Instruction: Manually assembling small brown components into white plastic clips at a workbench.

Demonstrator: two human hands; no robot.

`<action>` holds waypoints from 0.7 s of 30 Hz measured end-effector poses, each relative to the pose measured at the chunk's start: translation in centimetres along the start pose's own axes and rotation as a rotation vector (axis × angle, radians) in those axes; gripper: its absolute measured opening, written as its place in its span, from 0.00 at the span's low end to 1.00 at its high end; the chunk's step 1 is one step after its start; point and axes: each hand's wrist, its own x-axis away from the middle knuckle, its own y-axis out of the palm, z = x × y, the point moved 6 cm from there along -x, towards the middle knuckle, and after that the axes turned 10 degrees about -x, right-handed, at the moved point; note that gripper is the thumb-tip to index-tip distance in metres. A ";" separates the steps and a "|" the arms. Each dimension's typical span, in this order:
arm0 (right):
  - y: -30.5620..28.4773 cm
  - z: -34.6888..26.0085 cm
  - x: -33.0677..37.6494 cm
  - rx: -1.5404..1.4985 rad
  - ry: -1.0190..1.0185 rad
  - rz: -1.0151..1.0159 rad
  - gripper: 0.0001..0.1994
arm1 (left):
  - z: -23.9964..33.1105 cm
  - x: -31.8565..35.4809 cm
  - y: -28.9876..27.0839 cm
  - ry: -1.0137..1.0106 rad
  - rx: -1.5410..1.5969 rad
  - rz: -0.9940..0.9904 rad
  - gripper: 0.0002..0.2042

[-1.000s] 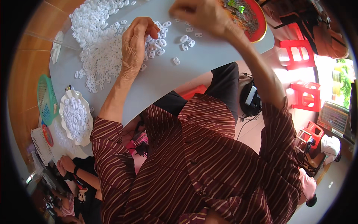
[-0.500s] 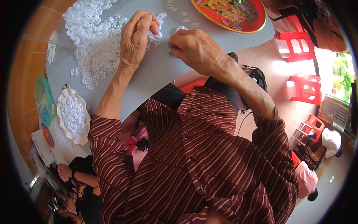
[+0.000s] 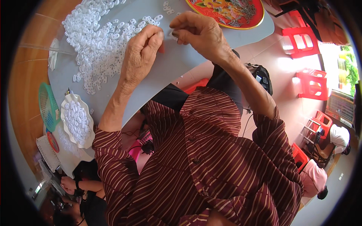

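We see small white plastic pieces (image 3: 96, 41) heaped on a smooth, matt grey surface (image 3: 166, 71), beside a glossy red tray (image 3: 226, 13).

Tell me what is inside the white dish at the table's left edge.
The white dish holds a heap of small white plastic pieces. Its bottom is covered by them, so anything underneath cannot be seen.

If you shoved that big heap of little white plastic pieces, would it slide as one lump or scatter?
Probably scatter: the heap of white pieces is loose, with strays around its edge. The pieces look small, flat and light, so they would likely skid across the smooth grey table rather than roll.
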 end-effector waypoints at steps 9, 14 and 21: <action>0.0 -0.6 0.0 -0.074 -0.048 0.037 0.09 | 0.0 -0.1 1.1 0.052 0.065 -0.062 0.09; 0.1 -1.0 0.2 0.075 -0.006 -0.011 0.06 | 0.0 0.1 1.4 0.016 -0.001 -0.096 0.08; -0.1 -3.1 0.5 0.158 -0.222 0.043 0.05 | -1.6 0.5 2.4 -0.402 0.699 -0.109 0.13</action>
